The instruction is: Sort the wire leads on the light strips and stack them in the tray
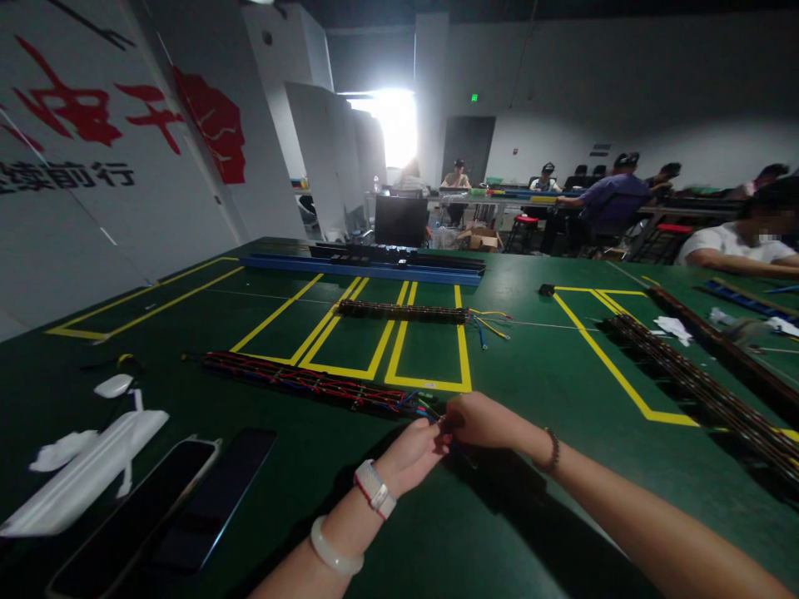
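Observation:
My left hand [413,453] and my right hand [478,420] meet at the right end of a long wire harness [300,378] with red, blue and black wires. Fingers of both hands are pinched together around the loose wire ends [424,406], where blue, red and green show. Exactly which wire each hand grips is hidden by the fingers. Farther back lies a second bundle [403,311], dark and long, with yellow and blue leads [487,324] ending in small terminals at its right.
Two phones [215,499] and a white wrapper [87,474] lie at left. Blue and black rails [368,264] stretch along the table's back. More bundles [705,383] lie at right. Yellow tape [593,358] marks the green table. A person [736,245] sits at the right edge; others work behind.

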Demonstrator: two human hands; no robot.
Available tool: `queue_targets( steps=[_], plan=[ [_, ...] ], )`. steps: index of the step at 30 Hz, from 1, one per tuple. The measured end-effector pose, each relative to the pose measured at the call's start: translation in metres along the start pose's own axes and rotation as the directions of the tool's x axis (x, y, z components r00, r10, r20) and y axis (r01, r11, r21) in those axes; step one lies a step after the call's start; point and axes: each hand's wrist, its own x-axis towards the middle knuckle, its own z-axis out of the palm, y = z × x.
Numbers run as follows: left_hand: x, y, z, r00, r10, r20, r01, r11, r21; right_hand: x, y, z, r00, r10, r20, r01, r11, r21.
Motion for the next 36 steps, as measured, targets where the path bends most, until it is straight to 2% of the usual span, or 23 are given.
queue_targets(
  steps=[4, 10, 13, 19, 21, 26, 32, 36],
  plan=[
    [0.003, -0.005, -0.001, 0.999, -0.001, 0.034, 0.002, 0.999, -0.041, -0.003, 0.000, -0.001, 1.000, -0.024, -0.006, 0.024, 0.999, 0.042],
    [0.002, -0.009, -0.003, 1.000, -0.005, -0.003, 0.005, 0.998, 0.066, -0.003, 0.001, -0.006, 0.999, -0.035, 0.001, 0.035, 0.999, -0.031],
    [0.001, -0.010, -0.002, 1.000, -0.005, -0.002, 0.005, 0.996, 0.090, -0.002, 0.002, -0.009, 0.998, -0.051, 0.046, 0.054, 0.997, -0.059],
    [0.001, -0.010, -0.005, 0.998, 0.003, 0.062, -0.010, 0.992, 0.125, 0.003, 0.013, -0.018, 0.996, 0.064, 0.064, -0.054, 0.988, -0.143],
    [0.001, -0.009, -0.006, 0.997, -0.013, 0.077, 0.003, 0.991, 0.131, 0.006, 0.018, -0.022, 0.997, 0.063, 0.051, -0.055, 0.986, -0.156],
    [0.004, -0.008, -0.009, 0.989, -0.035, 0.142, 0.020, 0.994, 0.110, 0.022, 0.030, -0.022, 0.993, 0.102, -0.059, -0.115, 0.943, -0.313],
    [0.003, -0.006, -0.010, 0.988, -0.050, 0.146, 0.034, 0.993, 0.110, 0.044, 0.035, -0.009, 0.987, 0.025, -0.161, -0.089, 0.911, -0.402],
    [0.002, -0.004, -0.008, 0.986, -0.048, 0.160, 0.032, 0.995, 0.099, 0.040, 0.040, 0.000, 0.979, -0.043, -0.199, -0.050, 0.898, -0.436]
  ],
)
